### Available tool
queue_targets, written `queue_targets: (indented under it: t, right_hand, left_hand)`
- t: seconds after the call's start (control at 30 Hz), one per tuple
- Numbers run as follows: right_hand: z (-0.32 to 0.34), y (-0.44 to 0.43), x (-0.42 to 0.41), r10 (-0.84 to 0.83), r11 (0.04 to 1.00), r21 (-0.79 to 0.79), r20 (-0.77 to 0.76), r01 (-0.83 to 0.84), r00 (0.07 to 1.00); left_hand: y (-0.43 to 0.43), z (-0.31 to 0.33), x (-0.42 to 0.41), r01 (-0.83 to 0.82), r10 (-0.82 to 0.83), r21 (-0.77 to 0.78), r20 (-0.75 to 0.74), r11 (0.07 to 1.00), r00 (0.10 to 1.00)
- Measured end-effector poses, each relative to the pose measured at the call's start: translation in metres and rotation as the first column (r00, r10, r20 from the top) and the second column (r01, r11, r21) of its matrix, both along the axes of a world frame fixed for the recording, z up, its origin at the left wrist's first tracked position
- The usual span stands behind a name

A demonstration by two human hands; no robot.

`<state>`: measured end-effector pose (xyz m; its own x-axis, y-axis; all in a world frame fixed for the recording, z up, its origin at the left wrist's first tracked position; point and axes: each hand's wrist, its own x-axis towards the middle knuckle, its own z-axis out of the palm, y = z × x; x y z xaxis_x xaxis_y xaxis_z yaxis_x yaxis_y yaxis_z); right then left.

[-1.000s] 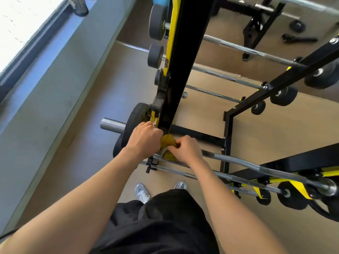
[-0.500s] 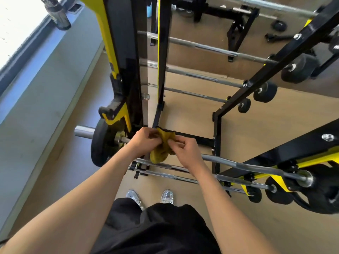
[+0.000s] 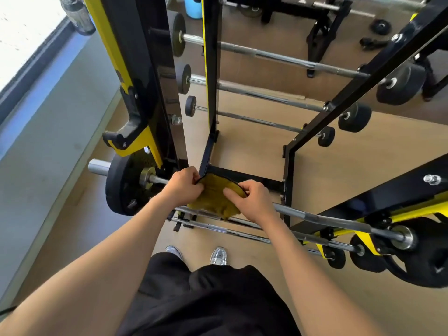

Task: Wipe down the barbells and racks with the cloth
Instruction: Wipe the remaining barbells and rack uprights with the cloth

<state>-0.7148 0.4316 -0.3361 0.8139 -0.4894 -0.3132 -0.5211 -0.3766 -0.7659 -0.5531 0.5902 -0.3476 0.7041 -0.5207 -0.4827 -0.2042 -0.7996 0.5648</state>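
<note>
A yellow cloth (image 3: 215, 197) with a dark edge is stretched between both hands just above a curved barbell (image 3: 322, 218). My left hand (image 3: 185, 185) pinches the cloth's left edge, and my right hand (image 3: 251, 198) pinches its right edge. The barbell rests across the black and yellow rack (image 3: 135, 76), with a black plate (image 3: 121, 187) on its left end. The middle of the bar is hidden under the cloth and hands.
Several more barbells (image 3: 266, 54) lie on the rack's rear pegs. Two thin bars (image 3: 232, 231) sit low by my shoes. A black rack arm (image 3: 363, 78) slants across the right. A grey ledge (image 3: 36, 132) with a bottle (image 3: 77, 14) runs on the left.
The cloth has gone from a bunched wad to spread flat between my hands. The view has shifted, so the rack upright now stands left of the hands.
</note>
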Motion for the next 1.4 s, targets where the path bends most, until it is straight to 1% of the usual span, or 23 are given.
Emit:
queue_targets:
  t: [0.2, 0.23, 0.3, 0.37, 0.43, 0.47, 0.5, 0.53, 0.6, 0.63, 0.67, 0.77, 0.87, 0.93, 0.97, 1.07, 1.13, 1.2, 1.27, 1.3, 1.33, 1.37, 1.4]
  right_hand:
    - [-0.015, -0.012, 0.013, 0.124, 0.977, 0.182, -0.047, -0.114, 0.991]
    - [-0.018, -0.014, 0.018, 0.104, 0.984, 0.147, -0.021, -0.100, 0.994]
    - [-0.028, -0.019, 0.032, 0.013, 0.999, -0.044, 0.087, -0.010, 0.996]
    - [-0.039, -0.021, 0.047, -0.057, 0.971, -0.218, 0.199, 0.101, 0.978]
    - [-0.054, -0.018, 0.059, -0.054, 0.899, -0.429, 0.088, 0.087, 0.995]
    - [-0.062, -0.015, 0.064, -0.021, 0.812, -0.584, -0.023, 0.004, 1.000]
    - [-0.070, -0.010, 0.068, 0.037, 0.732, -0.673, -0.114, -0.105, 0.993]
    - [-0.078, -0.002, 0.070, 0.146, 0.713, -0.667, -0.163, -0.218, 0.976]
    - [-0.088, 0.020, 0.072, 0.447, 0.745, -0.459, -0.194, -0.483, 0.873]
    - [-0.094, 0.031, 0.072, 0.545, 0.719, -0.377, -0.216, -0.584, 0.810]
    - [-0.099, 0.038, 0.071, 0.578, 0.674, -0.393, -0.245, -0.625, 0.778]
    - [-0.110, 0.037, 0.077, 0.571, 0.539, -0.559, -0.307, -0.630, 0.761]
    - [-0.113, 0.025, 0.091, 0.649, 0.421, -0.532, -0.389, -0.735, 0.654]
    - [-0.110, 0.020, 0.096, 0.659, 0.461, -0.487, -0.372, -0.742, 0.654]
    - [-0.107, 0.020, 0.097, 0.654, 0.528, -0.425, -0.348, -0.735, 0.671]
    - [-0.097, 0.017, 0.104, 0.531, 0.824, -0.052, -0.277, -0.564, 0.801]
    - [-0.092, 0.011, 0.114, 0.472, 0.882, 0.170, -0.324, -0.441, 0.820]
    - [-0.091, 0.008, 0.121, 0.438, 0.898, 0.221, -0.376, -0.380, 0.817]
    - [-0.092, 0.014, 0.113, 0.303, 0.952, 0.152, -0.321, -0.267, 0.897]
    - [-0.093, 0.018, 0.100, 0.268, 0.962, 0.026, -0.255, -0.270, 0.929]
    - [-0.097, 0.023, 0.082, 0.304, 0.923, -0.184, -0.189, -0.338, 0.934]
    - [-0.103, 0.026, 0.059, 0.381, 0.819, -0.390, -0.178, -0.420, 0.907]
    - [-0.111, 0.027, 0.036, 0.429, 0.697, -0.532, -0.228, -0.480, 0.874]
  left_hand:
    - [0.001, -0.022, 0.004, -0.059, 0.040, 0.110, 0.173, 0.992, 0.984]
    - [0.001, -0.024, 0.005, -0.068, 0.045, 0.123, 0.187, 0.990, 0.981]
    - [0.001, -0.027, 0.008, -0.090, 0.062, 0.116, 0.227, 0.989, 0.972]
    - [0.000, -0.029, 0.009, -0.095, 0.067, 0.083, 0.296, 0.992, 0.953]
    - [0.003, -0.031, 0.010, -0.054, 0.009, 0.107, 0.382, 0.993, 0.924]
    - [0.007, -0.032, 0.011, -0.024, -0.047, 0.169, 0.402, 0.985, 0.914]
    - [0.011, -0.034, 0.011, 0.010, -0.112, 0.253, 0.395, 0.968, 0.912]
    - [0.015, -0.034, 0.012, 0.038, -0.167, 0.334, 0.365, 0.942, 0.916]
    - [0.021, -0.036, 0.013, 0.091, -0.235, 0.414, 0.311, 0.906, 0.921]
    - [0.022, -0.037, 0.014, 0.112, -0.260, 0.431, 0.301, 0.895, 0.917]
    - [0.021, -0.036, 0.014, 0.129, -0.281, 0.446, 0.295, 0.886, 0.913]
    - [0.018, -0.041, 0.021, 0.178, -0.329, 0.476, 0.254, 0.861, 0.909]
    - [0.015, -0.041, 0.031, 0.226, -0.349, 0.489, 0.176, 0.843, 0.920]
    - [0.010, -0.037, 0.036, 0.253, -0.354, 0.516, 0.105, 0.818, 0.930]
    - [0.009, -0.035, 0.037, 0.258, -0.352, 0.512, 0.094, 0.820, 0.931]
    - [0.010, -0.039, 0.039, 0.250, -0.345, 0.496, 0.107, 0.831, 0.933]
    - [0.014, -0.040, 0.035, 0.240, -0.344, 0.489, 0.134, 0.839, 0.929]
    - [0.012, -0.037, 0.030, 0.225, -0.333, 0.492, 0.143, 0.841, 0.932]
    - [0.007, -0.035, 0.027, 0.213, -0.330, 0.516, 0.145, 0.830, 0.933]
    - [0.005, -0.035, 0.027, 0.205, -0.326, 0.532, 0.143, 0.822, 0.934]
    - [0.003, -0.032, 0.025, 0.203, -0.326, 0.548, 0.136, 0.811, 0.936]
    - [0.002, -0.032, 0.024, 0.205, -0.327, 0.556, 0.128, 0.805, 0.936]
    - [0.000, -0.029, 0.022, 0.210, -0.330, 0.558, 0.122, 0.803, 0.936]
